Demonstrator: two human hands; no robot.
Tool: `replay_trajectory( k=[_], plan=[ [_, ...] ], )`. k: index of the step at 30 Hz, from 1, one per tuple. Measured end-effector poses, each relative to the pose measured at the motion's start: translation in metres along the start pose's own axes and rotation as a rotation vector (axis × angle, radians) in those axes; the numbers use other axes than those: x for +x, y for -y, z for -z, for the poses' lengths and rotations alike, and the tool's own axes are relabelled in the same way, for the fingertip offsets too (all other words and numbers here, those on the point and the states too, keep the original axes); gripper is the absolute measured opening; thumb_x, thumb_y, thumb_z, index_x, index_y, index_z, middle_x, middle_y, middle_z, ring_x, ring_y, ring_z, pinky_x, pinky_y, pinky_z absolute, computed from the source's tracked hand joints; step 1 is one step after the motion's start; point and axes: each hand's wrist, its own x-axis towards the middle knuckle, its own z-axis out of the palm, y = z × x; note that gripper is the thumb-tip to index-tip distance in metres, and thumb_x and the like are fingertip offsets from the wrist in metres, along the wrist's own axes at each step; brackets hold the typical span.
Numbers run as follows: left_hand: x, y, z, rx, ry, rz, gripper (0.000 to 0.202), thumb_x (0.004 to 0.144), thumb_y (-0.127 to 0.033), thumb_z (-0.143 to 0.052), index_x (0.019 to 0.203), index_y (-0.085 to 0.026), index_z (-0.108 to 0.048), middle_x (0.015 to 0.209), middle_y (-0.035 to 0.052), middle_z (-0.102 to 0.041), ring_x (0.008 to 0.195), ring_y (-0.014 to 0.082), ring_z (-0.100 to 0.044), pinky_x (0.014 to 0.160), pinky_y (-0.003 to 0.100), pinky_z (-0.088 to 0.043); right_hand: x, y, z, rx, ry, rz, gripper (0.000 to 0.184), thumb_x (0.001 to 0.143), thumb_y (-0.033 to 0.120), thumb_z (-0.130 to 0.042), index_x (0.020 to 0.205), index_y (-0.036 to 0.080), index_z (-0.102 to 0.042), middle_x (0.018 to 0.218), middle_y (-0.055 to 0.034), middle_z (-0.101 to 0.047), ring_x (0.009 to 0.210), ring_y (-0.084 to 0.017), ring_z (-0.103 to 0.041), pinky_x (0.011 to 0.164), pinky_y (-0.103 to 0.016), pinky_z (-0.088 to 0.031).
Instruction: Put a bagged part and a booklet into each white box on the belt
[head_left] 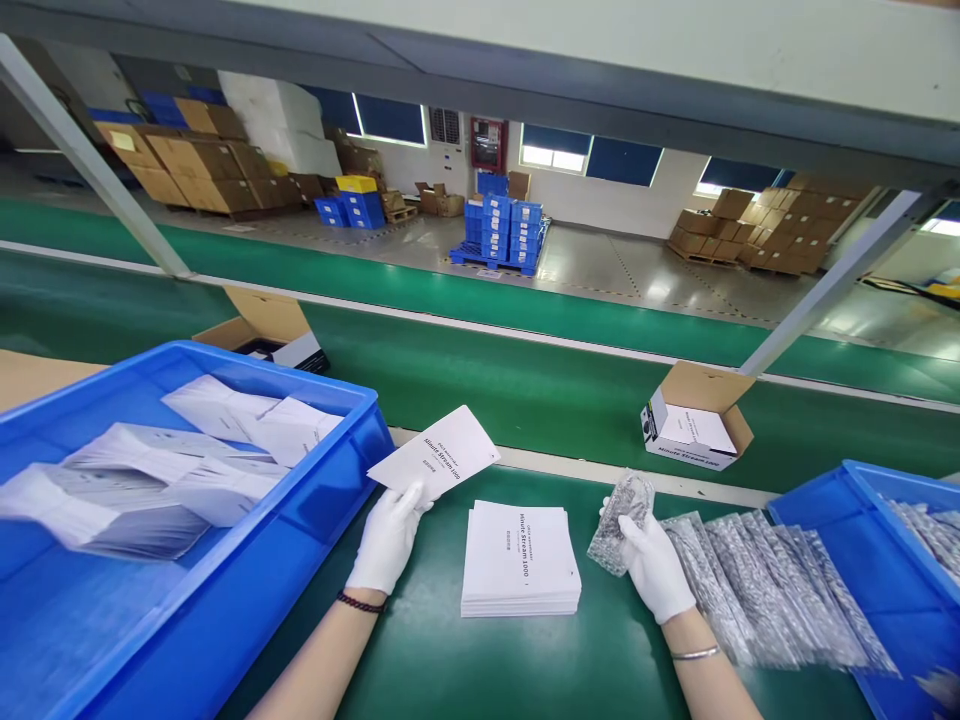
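My gloved left hand (388, 540) grips a white printed booklet (439, 455) by its lower edge, tilted above the green table. Between my two hands lies a neat stack of matching booklets (517, 560). On the right, my gloved right hand (651, 560) is closed on a clear bubble-wrap packet (624, 520); what is inside cannot be made out. Just right of that hand, a row of similar bubble-wrap packets (772, 590) lies overlapping on the table.
A large blue bin (300, 535) at the left holds loose booklets; another blue bin (817, 500) at the right holds packets. Beyond the table edge, an open printed box (686, 445) and another open carton (281, 335) stand on the green belt (480, 375). A shelf hangs overhead.
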Motion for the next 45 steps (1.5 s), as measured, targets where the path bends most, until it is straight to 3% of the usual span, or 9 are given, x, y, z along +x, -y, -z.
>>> replay_trajectory(
  k=[4,9,13,19,33,37,45],
  plan=[
    [-0.001,-0.003,-0.003,-0.095,-0.034,0.065,0.050,0.068,-0.035,-0.076,0.113,-0.020,-0.060,0.134,0.0120,-0.056,0.119,0.0277,-0.055,0.077,0.028,-0.054,-0.001,0.001,-0.003,0.006,-0.013,-0.014,0.069,0.062,0.033,-0.088,0.124,0.026,-0.058,0.121,-0.0069,-0.065,0.120,-0.029,-0.056,0.108,-0.047,-0.042],
    [-0.003,-0.007,-0.006,-0.016,-0.032,0.044,0.040,0.069,-0.037,-0.074,0.103,-0.020,-0.064,0.130,0.0127,-0.058,0.120,0.0305,-0.054,0.078,0.032,-0.055,-0.001,0.000,-0.004,-0.017,-0.002,0.003,0.067,0.061,0.034,-0.087,0.121,0.024,-0.060,0.124,-0.0071,-0.063,0.122,-0.030,-0.055,0.109,-0.046,-0.042],
    [-0.003,-0.007,-0.006,0.033,-0.004,0.024,0.043,0.069,-0.040,-0.073,0.105,-0.019,-0.064,0.129,0.0133,-0.059,0.120,0.0331,-0.054,0.078,0.035,-0.056,0.000,-0.001,-0.002,-0.040,0.011,0.010,0.065,0.063,0.035,-0.086,0.122,0.025,-0.060,0.127,-0.0062,-0.062,0.123,-0.029,-0.054,0.107,-0.044,-0.044],
    [-0.003,-0.006,-0.006,0.013,-0.006,0.024,0.039,0.071,-0.036,-0.072,0.105,-0.020,-0.065,0.130,0.0127,-0.058,0.120,0.0317,-0.055,0.077,0.034,-0.056,-0.001,-0.003,-0.001,-0.028,0.006,-0.004,0.071,0.063,0.035,-0.087,0.126,0.024,-0.057,0.127,-0.0077,-0.061,0.124,-0.028,-0.053,0.112,-0.044,-0.036],
    [-0.001,-0.002,-0.004,0.051,-0.027,0.019,0.027,0.077,-0.031,-0.067,0.101,-0.020,-0.065,0.123,0.0132,-0.060,0.117,0.0296,-0.057,0.090,0.037,-0.055,0.000,-0.005,0.002,-0.023,0.025,0.000,0.065,0.066,0.034,-0.086,0.125,0.027,-0.059,0.128,-0.0053,-0.061,0.124,-0.028,-0.053,0.110,-0.044,-0.039],
    [0.004,0.005,0.001,0.068,0.007,-0.017,0.032,0.077,-0.033,-0.067,0.107,-0.021,-0.065,0.124,0.0138,-0.060,0.117,0.0305,-0.056,0.093,0.040,-0.054,0.001,-0.006,0.002,-0.041,0.021,-0.003,0.066,0.065,0.035,-0.086,0.124,0.026,-0.060,0.126,-0.0059,-0.063,0.120,-0.029,-0.056,0.109,-0.046,-0.041],
    [0.012,0.018,0.022,0.233,0.048,-0.135,0.030,0.073,-0.029,-0.071,0.101,-0.018,-0.067,0.118,0.0161,-0.061,0.120,0.0334,-0.053,0.095,0.041,-0.052,0.006,-0.010,0.007,-0.063,0.049,0.052,0.060,0.069,0.033,-0.084,0.124,0.027,-0.060,0.121,-0.0061,-0.065,0.118,-0.029,-0.058,0.108,-0.046,-0.042]
  ],
)
